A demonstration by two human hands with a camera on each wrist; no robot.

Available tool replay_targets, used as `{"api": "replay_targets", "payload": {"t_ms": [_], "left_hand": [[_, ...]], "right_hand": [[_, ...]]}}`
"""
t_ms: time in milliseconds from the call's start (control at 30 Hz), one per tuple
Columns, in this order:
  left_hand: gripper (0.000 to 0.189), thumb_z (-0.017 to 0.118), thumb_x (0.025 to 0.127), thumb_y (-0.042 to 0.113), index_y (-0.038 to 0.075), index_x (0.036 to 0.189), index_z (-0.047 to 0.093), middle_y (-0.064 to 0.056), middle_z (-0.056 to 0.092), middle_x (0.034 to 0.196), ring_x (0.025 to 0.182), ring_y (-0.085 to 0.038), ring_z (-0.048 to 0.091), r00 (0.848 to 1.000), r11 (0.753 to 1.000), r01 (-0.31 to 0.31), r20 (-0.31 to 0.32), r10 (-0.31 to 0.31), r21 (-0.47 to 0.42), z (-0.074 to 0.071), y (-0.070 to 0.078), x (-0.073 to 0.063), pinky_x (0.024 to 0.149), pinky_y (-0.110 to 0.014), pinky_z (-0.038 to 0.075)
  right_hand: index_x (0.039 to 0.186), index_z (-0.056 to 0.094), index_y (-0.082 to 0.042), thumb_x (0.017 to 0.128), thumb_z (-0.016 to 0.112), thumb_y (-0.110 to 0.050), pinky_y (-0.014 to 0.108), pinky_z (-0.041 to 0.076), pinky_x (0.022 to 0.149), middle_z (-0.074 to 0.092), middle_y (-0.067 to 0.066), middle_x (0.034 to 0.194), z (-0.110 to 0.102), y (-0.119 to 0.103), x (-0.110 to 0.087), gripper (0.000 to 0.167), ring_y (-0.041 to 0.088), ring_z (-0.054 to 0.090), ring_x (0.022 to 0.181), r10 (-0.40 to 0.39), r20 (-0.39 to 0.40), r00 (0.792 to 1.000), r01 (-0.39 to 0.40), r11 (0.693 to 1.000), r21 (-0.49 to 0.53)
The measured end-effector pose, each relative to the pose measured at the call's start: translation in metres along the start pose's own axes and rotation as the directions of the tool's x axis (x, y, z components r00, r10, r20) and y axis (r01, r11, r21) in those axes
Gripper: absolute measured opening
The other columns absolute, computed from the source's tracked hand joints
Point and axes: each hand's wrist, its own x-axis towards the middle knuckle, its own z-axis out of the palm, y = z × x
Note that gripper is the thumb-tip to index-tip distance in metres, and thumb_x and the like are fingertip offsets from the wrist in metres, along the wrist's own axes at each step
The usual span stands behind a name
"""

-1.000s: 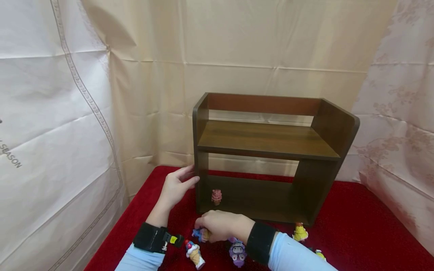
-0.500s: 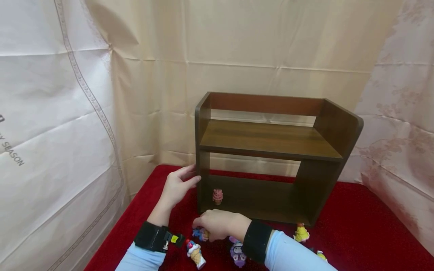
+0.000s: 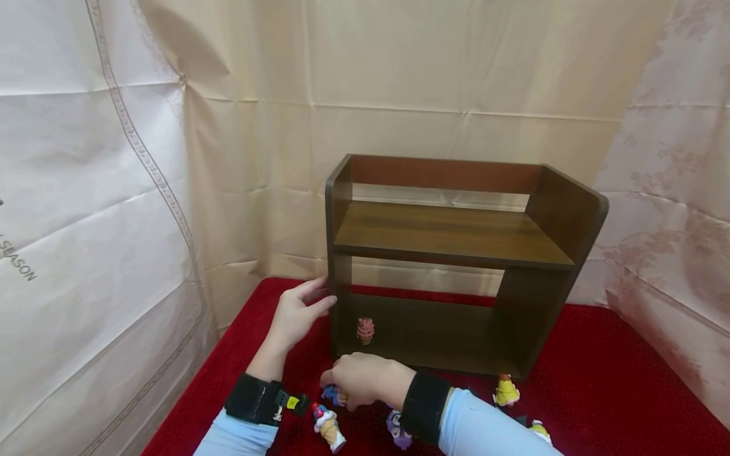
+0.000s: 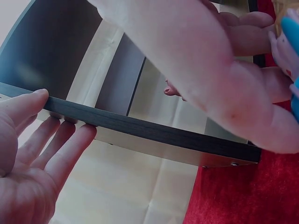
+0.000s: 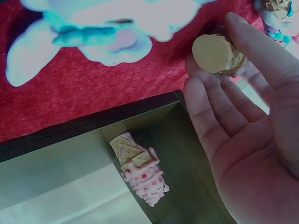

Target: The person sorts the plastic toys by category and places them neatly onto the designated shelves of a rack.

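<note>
My left hand (image 3: 299,313) rests against the left side panel of a dark brown two-tier shelf (image 3: 456,231). In the left wrist view its thumb lies across the panel's front edge, and its straight fingers touch the outer face. My right hand (image 3: 371,380) pinches a small blue ice-cream-cone figurine (image 3: 332,395) low over the red cloth before the shelf. The right wrist view shows its waffle-cone base (image 5: 212,52) between thumb and fingers; its blue and pink head (image 4: 289,46) faces the left wrist camera. A pink ice-cream-cone figurine (image 3: 365,330) is in the lower compartment, at the left.
On the red cloth (image 3: 616,380) lies a white-topped cone figurine (image 3: 328,428). A purple figurine (image 3: 397,429) is partly behind my right wrist. Yellow-dressed figurines (image 3: 505,391) are near the shelf's right front corner. Pale curtains (image 3: 399,76) hang behind and at both sides.
My right hand has shifted slightly left with the blue figurine, which is now more covered by the fingers. My left hand keeps its place on the shelf.
</note>
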Motion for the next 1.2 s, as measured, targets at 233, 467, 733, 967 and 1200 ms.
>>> {"api": "replay_targets", "payload": {"t_ms": [233, 467, 733, 967, 1200], "left_hand": [[0.047, 0.074, 0.095, 0.013, 0.011, 0.141, 0.063, -0.011, 0.066, 0.134, 0.113, -0.028, 0.068, 1.000, 1.000, -0.008, 0.003, 0.008, -0.010, 0.000, -0.001, 0.000, 0.080, -0.034, 0.060], [0.048, 0.074, 0.094, 0.011, 0.009, 0.140, 0.063, -0.013, 0.066, 0.133, 0.113, -0.030, 0.068, 1.000, 1.000, -0.016, -0.003, 0.016, -0.010, 0.001, 0.000, 0.000, 0.080, -0.034, 0.060], [0.048, 0.074, 0.094, 0.011, 0.008, 0.140, 0.062, -0.013, 0.066, 0.133, 0.112, -0.030, 0.068, 1.000, 1.000, -0.018, -0.004, 0.018, -0.015, 0.001, -0.001, 0.000, 0.079, -0.033, 0.060], [0.047, 0.074, 0.095, 0.012, 0.008, 0.141, 0.062, -0.014, 0.065, 0.134, 0.113, -0.031, 0.068, 1.000, 1.000, -0.025, -0.001, 0.025, -0.019, 0.000, -0.001, -0.002, 0.080, -0.034, 0.060], [0.047, 0.071, 0.096, 0.006, 0.004, 0.141, 0.060, -0.017, 0.064, 0.135, 0.114, -0.035, 0.067, 1.000, 1.000, -0.008, -0.002, 0.008, 0.002, 0.002, 0.004, -0.001, 0.081, -0.035, 0.060]], "right_hand": [[0.123, 0.071, -0.024, 0.083, 0.085, -0.012, 0.016, 0.044, 0.058, 0.064, -0.012, 0.088, -0.001, -0.001, 0.000, 0.044, 0.003, 0.053, 0.069, -0.002, -0.002, 1.000, 0.002, 1.000, -0.021], [0.120, 0.069, -0.024, 0.084, 0.080, -0.011, 0.018, 0.039, 0.052, 0.055, -0.012, 0.077, 0.000, 0.001, -0.003, 0.040, 0.004, 0.049, 0.063, 0.021, -0.001, 1.000, -0.021, 1.000, 0.011], [0.124, 0.067, -0.021, 0.081, 0.081, -0.014, 0.018, 0.041, 0.054, 0.057, -0.014, 0.080, -0.004, 0.006, -0.009, 0.046, 0.003, 0.050, 0.064, 0.036, -0.029, 0.999, -0.033, 0.995, 0.091], [0.128, 0.066, -0.016, 0.081, 0.082, -0.018, 0.015, 0.046, 0.061, 0.060, -0.015, 0.088, -0.005, 0.017, -0.017, 0.049, 0.001, 0.053, 0.068, 0.047, -0.059, 0.997, -0.037, 0.987, 0.159], [0.133, 0.063, -0.010, 0.082, 0.079, -0.014, 0.017, 0.041, 0.055, 0.058, -0.013, 0.081, -0.011, 0.026, -0.031, 0.054, 0.001, 0.049, 0.060, 0.096, -0.091, 0.991, -0.069, 0.962, 0.266]]}}
